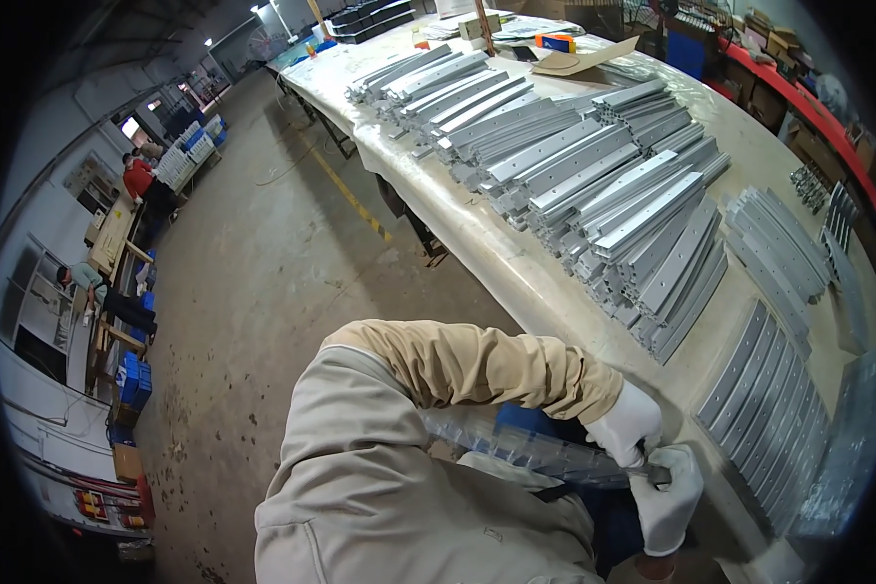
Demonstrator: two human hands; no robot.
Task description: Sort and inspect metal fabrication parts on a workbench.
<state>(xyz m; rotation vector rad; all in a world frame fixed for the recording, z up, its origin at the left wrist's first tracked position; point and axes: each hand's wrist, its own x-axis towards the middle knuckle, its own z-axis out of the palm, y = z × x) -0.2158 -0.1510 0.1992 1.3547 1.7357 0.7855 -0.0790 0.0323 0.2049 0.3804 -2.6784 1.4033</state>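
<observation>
Both my hands wear white gloves and meet at the table's near edge. My left hand [628, 425], reaching across in a tan sleeve, is closed on one end of a long clear plastic bag [545, 457]. The bag stretches leftward across my lap, partly hidden behind my forearm. Just below, my right hand [670, 496] is closed at the same end, its fingertips close to the left hand's. A small greyish end shows between the fingers; whether a metal bar lies inside the bag I cannot tell.
Silver metal profiles [594, 185] lie in a long heap on the table [477, 253]. A row of drilled flat bars [764, 419] lies nearer, beside clear plastic bags [852, 438]. Cardboard [584, 60] lies toward the far end. Two people work at benches across the floor.
</observation>
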